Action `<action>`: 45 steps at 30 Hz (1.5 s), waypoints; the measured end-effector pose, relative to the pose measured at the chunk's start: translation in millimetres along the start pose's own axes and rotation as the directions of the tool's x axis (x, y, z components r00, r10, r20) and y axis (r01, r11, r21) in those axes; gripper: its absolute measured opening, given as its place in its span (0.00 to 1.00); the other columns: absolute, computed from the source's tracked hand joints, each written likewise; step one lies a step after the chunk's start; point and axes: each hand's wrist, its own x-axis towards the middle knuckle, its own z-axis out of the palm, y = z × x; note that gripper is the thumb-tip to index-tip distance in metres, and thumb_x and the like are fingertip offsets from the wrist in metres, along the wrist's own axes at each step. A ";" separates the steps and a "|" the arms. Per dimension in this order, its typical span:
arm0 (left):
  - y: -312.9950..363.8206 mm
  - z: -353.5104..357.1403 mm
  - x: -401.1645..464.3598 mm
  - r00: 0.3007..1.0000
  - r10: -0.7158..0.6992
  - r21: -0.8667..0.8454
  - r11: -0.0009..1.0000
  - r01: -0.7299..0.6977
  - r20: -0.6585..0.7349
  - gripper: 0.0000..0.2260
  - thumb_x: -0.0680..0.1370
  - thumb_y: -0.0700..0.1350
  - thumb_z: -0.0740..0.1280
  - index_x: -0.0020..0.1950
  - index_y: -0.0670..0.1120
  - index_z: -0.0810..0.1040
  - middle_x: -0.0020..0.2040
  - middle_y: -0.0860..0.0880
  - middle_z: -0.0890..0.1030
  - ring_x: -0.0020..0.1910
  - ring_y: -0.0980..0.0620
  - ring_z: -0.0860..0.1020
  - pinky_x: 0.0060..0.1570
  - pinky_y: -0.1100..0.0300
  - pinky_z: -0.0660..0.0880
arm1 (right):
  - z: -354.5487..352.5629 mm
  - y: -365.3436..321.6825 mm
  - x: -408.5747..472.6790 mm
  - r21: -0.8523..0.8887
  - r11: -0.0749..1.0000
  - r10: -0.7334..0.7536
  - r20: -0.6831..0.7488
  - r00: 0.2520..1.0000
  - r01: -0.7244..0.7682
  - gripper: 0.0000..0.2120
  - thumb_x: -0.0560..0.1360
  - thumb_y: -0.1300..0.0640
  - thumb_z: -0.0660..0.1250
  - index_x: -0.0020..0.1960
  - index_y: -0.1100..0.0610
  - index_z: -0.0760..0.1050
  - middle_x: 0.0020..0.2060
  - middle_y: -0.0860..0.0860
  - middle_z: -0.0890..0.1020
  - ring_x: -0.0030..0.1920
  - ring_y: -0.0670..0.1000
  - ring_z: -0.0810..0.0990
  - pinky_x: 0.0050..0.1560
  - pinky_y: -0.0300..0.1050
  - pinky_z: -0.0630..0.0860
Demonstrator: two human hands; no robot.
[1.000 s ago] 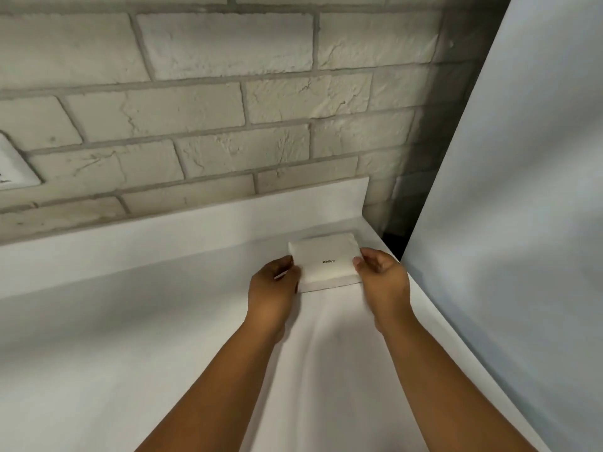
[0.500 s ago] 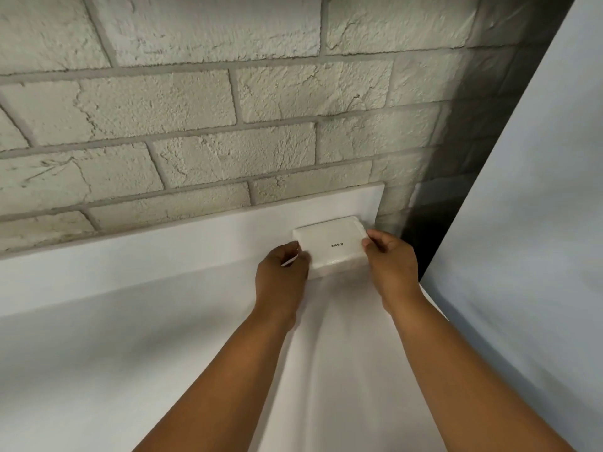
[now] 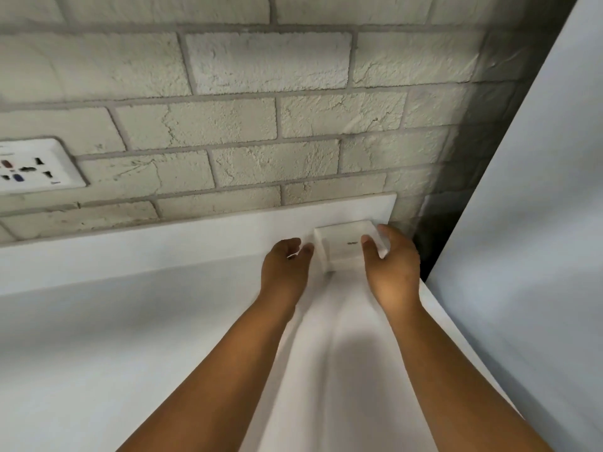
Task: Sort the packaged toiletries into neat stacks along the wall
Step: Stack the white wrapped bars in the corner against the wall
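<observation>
A white stack of packaged toiletries (image 3: 341, 252) with a small dark label on top sits on the white counter (image 3: 163, 321), pushed into the back right corner against the low white backsplash (image 3: 195, 236). My right hand (image 3: 390, 269) holds its right side, thumb on top and fingers curled round the far right edge. Just left of the stack is my left hand (image 3: 285, 265); its loosely curled fingertips are beside the left edge and grip nothing.
A painted brick wall (image 3: 261, 125) rises behind the backsplash, with a white power socket plate (image 3: 36, 166) at the left. A tall pale panel (image 3: 538, 223) closes off the right side, leaving a dark gap at the corner.
The stack has slid further back into the corner. My left hand has let go of its left edge and drawn slightly away. My right thumb has moved onto the top.
</observation>
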 end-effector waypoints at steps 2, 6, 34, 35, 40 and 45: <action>8.4 -18.2 -13.4 1.000 0.014 0.004 1.000 -0.014 -0.016 0.17 0.78 0.51 0.66 0.65 0.49 0.75 0.61 0.53 0.77 0.58 0.52 0.76 0.61 0.54 0.73 | 2.5 -20.5 -15.6 0.006 1.000 -0.015 0.026 1.000 0.015 0.19 0.76 0.48 0.66 0.65 0.54 0.74 0.61 0.51 0.78 0.63 0.52 0.75 0.65 0.50 0.72; 20.0 -66.1 -45.5 0.998 0.046 -0.007 0.999 -0.046 -0.047 0.14 0.78 0.51 0.65 0.62 0.50 0.76 0.59 0.55 0.77 0.58 0.51 0.77 0.62 0.51 0.75 | 10.6 -67.3 -51.5 0.108 0.993 0.031 0.135 0.990 -0.046 0.19 0.76 0.49 0.67 0.64 0.53 0.73 0.60 0.49 0.77 0.60 0.50 0.75 0.61 0.42 0.70; -75.2 -580.0 -199.1 0.802 0.204 0.407 0.912 0.053 -0.562 0.14 0.77 0.49 0.67 0.62 0.47 0.77 0.61 0.49 0.77 0.58 0.50 0.77 0.58 0.54 0.73 | 232.1 -315.6 -387.5 0.292 0.909 -0.020 0.744 0.668 -0.298 0.12 0.75 0.51 0.69 0.57 0.50 0.75 0.52 0.49 0.79 0.52 0.49 0.79 0.56 0.48 0.76; -81.0 -591.0 -197.4 0.806 0.184 0.417 0.905 0.085 -0.563 0.15 0.77 0.49 0.67 0.62 0.47 0.77 0.62 0.48 0.77 0.59 0.48 0.77 0.60 0.51 0.73 | 241.0 -319.1 -396.3 0.269 0.914 -0.003 0.755 0.656 -0.305 0.13 0.74 0.50 0.69 0.57 0.51 0.75 0.51 0.49 0.79 0.51 0.49 0.79 0.55 0.47 0.76; -98.2 -614.7 -193.0 0.839 0.060 0.389 0.902 0.187 -0.541 0.19 0.78 0.50 0.66 0.66 0.44 0.75 0.61 0.46 0.78 0.57 0.47 0.77 0.57 0.58 0.72 | 272.2 -324.2 -425.3 0.182 0.921 0.080 0.777 0.625 -0.345 0.11 0.74 0.50 0.69 0.54 0.50 0.74 0.50 0.48 0.80 0.46 0.49 0.78 0.50 0.45 0.76; -108.3 -616.4 -189.4 0.860 0.001 0.337 0.920 0.199 -0.510 0.17 0.78 0.51 0.65 0.64 0.45 0.75 0.56 0.47 0.81 0.53 0.48 0.78 0.56 0.54 0.74 | 289.1 -322.3 -436.4 0.164 0.915 0.113 0.774 0.623 -0.370 0.14 0.71 0.49 0.72 0.54 0.51 0.76 0.49 0.50 0.82 0.50 0.51 0.81 0.57 0.55 0.78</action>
